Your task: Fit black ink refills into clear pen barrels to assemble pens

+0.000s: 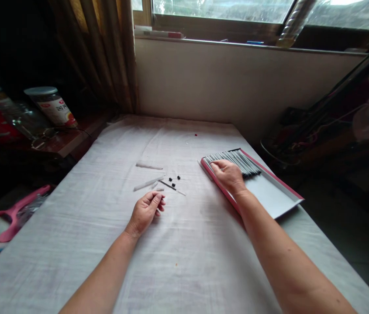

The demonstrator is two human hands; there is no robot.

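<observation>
My right hand (228, 174) is over the left end of a shallow red-edged box lid (276, 198), its fingertips pinched on a pen at the end of a row of clear pens (233, 159) with black ends. That pen is mostly hidden by the hand. My left hand (147, 209) rests on the cloth with fingers curled and thumb against the forefinger; nothing shows in it. Just beyond it lie clear pen barrels (148, 183), a dark refill (167, 185) with a pale end, and several small black caps (173, 185). Another clear tube (149, 166) lies farther back.
A white cloth (171, 274) covers the table. A tiny red piece (196, 134) lies near its far edge. At left stand jars (55, 107) on a wooden surface, and pink-handled scissors (15, 213) lie below. A wall and a window close off the back.
</observation>
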